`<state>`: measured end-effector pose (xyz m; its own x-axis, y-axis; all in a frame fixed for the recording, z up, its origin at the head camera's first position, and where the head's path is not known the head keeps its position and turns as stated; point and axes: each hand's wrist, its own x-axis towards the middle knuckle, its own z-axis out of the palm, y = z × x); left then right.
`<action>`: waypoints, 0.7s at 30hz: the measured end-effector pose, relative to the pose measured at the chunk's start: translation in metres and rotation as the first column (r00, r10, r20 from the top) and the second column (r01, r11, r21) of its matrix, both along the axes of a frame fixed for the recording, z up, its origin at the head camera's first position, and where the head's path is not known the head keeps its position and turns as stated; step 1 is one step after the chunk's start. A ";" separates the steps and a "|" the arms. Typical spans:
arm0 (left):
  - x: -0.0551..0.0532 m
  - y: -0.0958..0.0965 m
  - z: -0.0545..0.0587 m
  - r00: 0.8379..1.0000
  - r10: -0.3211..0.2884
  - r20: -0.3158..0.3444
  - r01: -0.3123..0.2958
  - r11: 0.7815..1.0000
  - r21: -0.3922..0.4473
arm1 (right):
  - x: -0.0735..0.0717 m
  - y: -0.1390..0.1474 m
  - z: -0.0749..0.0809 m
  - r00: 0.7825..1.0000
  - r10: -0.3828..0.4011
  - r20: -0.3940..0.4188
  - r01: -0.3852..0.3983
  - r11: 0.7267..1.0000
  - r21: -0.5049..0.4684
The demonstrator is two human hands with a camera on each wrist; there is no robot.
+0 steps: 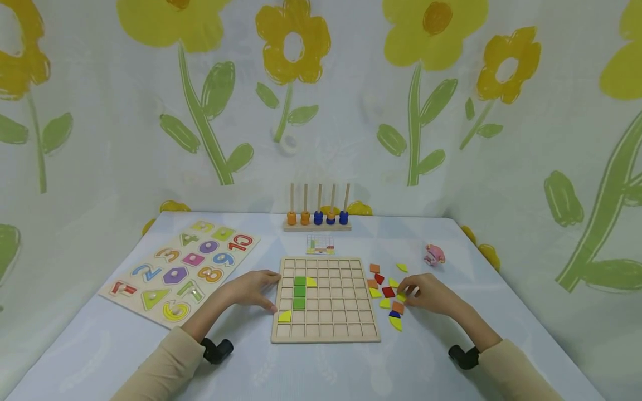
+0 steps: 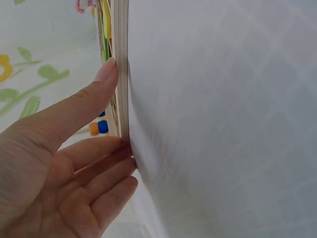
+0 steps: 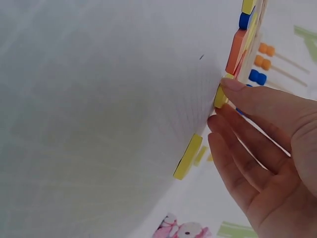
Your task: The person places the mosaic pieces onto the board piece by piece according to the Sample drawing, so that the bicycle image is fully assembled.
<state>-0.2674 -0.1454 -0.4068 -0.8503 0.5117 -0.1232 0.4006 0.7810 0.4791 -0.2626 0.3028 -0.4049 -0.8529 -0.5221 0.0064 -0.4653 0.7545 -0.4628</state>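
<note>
A square wooden grid board (image 1: 337, 301) lies on the table, with three green square tiles (image 1: 299, 292) in one column and two yellow quarter-round tiles (image 1: 285, 317) in other cells. Against the board's left edge rests my left hand (image 1: 253, 289), thumb and fingertips spread along the rim. My right hand (image 1: 428, 292) pinches a yellow tile (image 3: 221, 96) between thumb and index finger, at table level; its full shape is hidden. Around that hand lie loose yellow, red (image 1: 388, 292), orange (image 1: 398, 307) and blue (image 1: 394, 314) tiles.
Behind the board lies a small pattern card (image 1: 320, 244), then a wooden peg stand (image 1: 318, 226) with orange and blue beads. A number and shape puzzle board (image 1: 183, 267) lies at the left. At the right back sits a pink figurine (image 1: 434, 255).
</note>
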 end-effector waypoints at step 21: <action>0.000 -0.001 0.001 1.000 -0.009 0.016 0.009 1.000 -0.002 | 0.002 0.001 0.004 0.999 -0.037 -0.017 0.036 0.999 -0.012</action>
<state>-0.2679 -0.1461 -0.4063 -0.8436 0.5189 -0.1381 0.3998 0.7787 0.4836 -0.2602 0.3035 -0.4011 -0.8710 -0.4905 0.0269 -0.4455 0.7658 -0.4637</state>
